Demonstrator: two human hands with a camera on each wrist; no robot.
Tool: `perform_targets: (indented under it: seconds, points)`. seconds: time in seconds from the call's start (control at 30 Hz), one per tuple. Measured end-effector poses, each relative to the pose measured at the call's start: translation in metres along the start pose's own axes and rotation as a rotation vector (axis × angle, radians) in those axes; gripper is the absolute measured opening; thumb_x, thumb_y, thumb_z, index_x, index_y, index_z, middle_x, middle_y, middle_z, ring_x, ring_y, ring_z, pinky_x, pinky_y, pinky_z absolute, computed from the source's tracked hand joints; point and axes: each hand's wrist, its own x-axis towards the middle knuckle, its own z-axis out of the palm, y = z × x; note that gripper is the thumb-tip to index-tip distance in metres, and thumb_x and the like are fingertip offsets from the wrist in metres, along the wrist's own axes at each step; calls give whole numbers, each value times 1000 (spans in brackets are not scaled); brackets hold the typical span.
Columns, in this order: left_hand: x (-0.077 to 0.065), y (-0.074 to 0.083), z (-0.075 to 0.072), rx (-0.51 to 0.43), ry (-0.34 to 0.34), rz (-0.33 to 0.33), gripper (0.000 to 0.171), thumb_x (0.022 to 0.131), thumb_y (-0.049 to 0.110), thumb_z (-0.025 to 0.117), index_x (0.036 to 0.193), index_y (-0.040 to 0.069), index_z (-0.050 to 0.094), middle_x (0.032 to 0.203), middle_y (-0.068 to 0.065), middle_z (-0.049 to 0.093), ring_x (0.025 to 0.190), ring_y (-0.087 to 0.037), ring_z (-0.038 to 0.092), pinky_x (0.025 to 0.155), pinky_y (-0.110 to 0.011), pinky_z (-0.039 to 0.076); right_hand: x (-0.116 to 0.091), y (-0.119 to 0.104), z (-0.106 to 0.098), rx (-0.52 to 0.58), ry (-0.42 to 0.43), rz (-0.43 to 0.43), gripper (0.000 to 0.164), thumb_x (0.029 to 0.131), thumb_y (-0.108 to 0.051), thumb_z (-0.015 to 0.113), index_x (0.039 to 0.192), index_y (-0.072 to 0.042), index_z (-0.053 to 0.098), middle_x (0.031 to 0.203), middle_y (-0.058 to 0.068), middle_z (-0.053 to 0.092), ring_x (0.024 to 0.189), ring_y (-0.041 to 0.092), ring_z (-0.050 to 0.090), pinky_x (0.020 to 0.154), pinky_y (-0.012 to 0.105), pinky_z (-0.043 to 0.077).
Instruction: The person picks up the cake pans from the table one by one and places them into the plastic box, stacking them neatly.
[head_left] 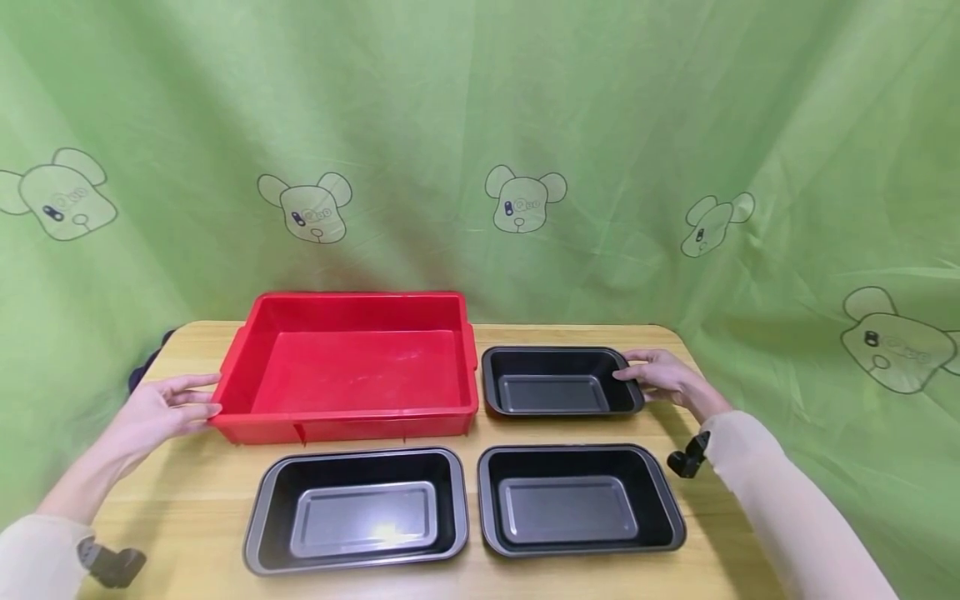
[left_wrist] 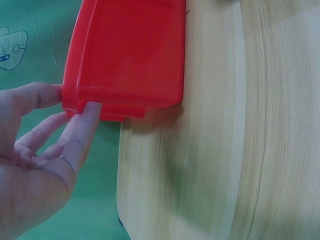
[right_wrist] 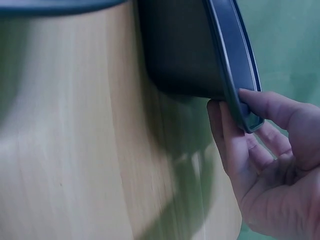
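The red plastic tray (head_left: 352,367) sits at the back left of the table, its inside bare. At its left end my left hand (head_left: 165,406) holds the rim corner. In the left wrist view the thumb touches the rim and the index finger (left_wrist: 85,127) lies against the outer side below it. To the tray's right is a dark loaf pan (head_left: 555,393). My right hand (head_left: 660,375) pinches its right-end rim. In the right wrist view the thumb is on top of the pan's rim (right_wrist: 232,75), with fingers underneath.
Two more dark loaf pans stand side by side along the front, a left pan (head_left: 363,512) and a right pan (head_left: 577,504). They sit on a wooden table (head_left: 187,533). A green curtain (head_left: 420,100) with bear-head drawings hangs behind and at the sides.
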Motion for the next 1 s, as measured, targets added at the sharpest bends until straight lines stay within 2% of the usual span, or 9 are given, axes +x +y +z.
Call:
perform_targets:
  seconds: [0.23,0.33,0.37,0.47,0.57,0.8,1.0]
  points:
    - [-1,0,0,-13,-8,-7,70,103,6,66,156,-18,28,100,21,72,90,4,73,82,-23,66,-3,0,2,5,8,-16,80,100,-19,70,163,4,26,92,-11,78,84,5,74,73,26,64]
    - [-1,-1,0,-49,-11,-5,67,102,4,67,156,-15,33,99,21,73,89,3,74,81,-21,66,-5,0,3,15,16,-17,79,100,-17,70,162,5,27,92,-11,78,83,5,74,73,27,65]
    - [-1,-1,-1,-67,-13,-2,63,101,4,67,156,-10,40,98,21,74,89,3,74,80,-20,66,-6,0,4,20,18,-18,78,100,-16,70,162,5,28,91,-10,78,83,5,75,73,27,65]
    - [-1,-2,-1,-118,-18,10,49,100,1,68,147,14,61,97,19,76,88,2,75,79,-18,65,-9,0,5,48,28,-20,75,99,-13,70,160,7,30,90,-9,79,81,6,76,73,28,66]
    - [-1,-4,-2,-153,-23,18,44,100,1,68,129,34,68,97,18,77,88,1,75,78,-18,65,-12,0,6,72,42,-19,73,99,-10,69,159,7,31,91,-7,79,81,8,76,72,29,67]
    - [-2,-6,-3,-219,-38,41,52,99,-4,66,111,47,70,97,16,78,87,0,76,77,-19,65,-24,-5,6,101,65,-14,81,99,-11,69,163,9,23,94,-7,78,82,8,76,74,28,67]
    - [-1,-7,-2,-228,-51,54,53,99,-4,66,111,48,69,98,15,78,87,-1,76,77,-18,65,-35,-6,5,129,87,-17,80,99,-9,68,162,10,23,90,-11,73,80,8,76,73,27,67]
